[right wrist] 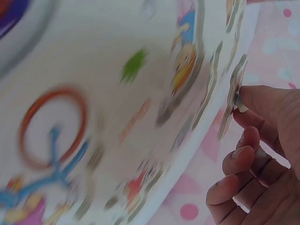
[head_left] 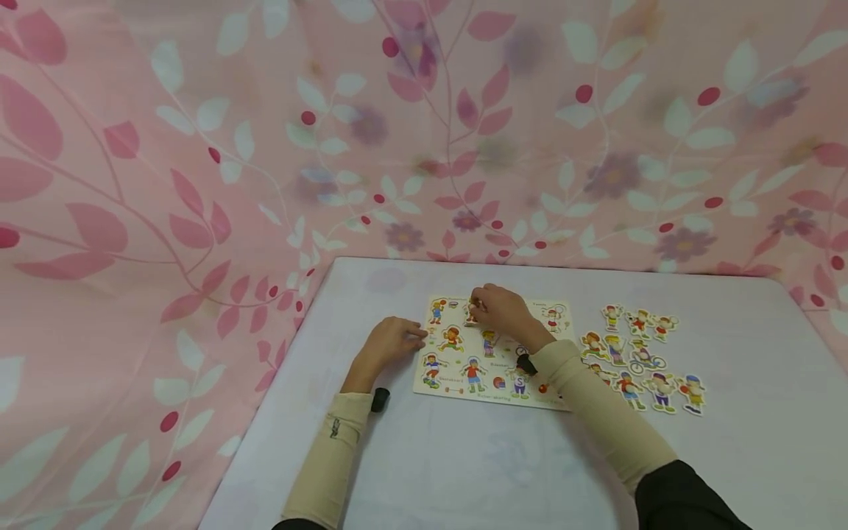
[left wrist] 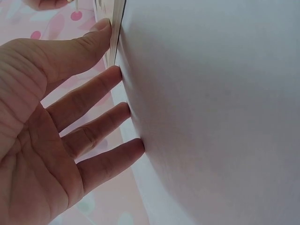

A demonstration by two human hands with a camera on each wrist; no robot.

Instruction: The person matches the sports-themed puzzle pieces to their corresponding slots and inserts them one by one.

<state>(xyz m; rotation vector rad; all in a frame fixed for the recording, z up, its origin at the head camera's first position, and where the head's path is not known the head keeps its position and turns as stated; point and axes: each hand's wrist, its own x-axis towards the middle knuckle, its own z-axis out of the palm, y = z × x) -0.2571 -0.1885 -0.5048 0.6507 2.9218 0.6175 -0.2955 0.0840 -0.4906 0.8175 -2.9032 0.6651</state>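
A flat wooden puzzle board (head_left: 424, 386) with cartoon sports figures lies on the table. At its left edge is my left hand (head_left: 391, 342). In the left wrist view the thumb (left wrist: 99, 37) rests against the board's edge (left wrist: 116, 33), while the other fingers (left wrist: 105, 164) reach down to the tabletop, fairly straight and spread. Over the board's upper part, my right hand (head_left: 505, 311) pinches a thin figure-shaped puzzle piece (right wrist: 229, 103) between thumb and forefinger. The right wrist view shows this piece edge-on, so its picture is hidden.
Several loose figure-shaped pieces (head_left: 615, 350) lie in uneven rows right of the board, partly behind the right sleeve (head_left: 596, 401). A white cloth covers the table (head_left: 477, 464). A pink floral curtain (head_left: 424, 147) hangs behind and to the left.
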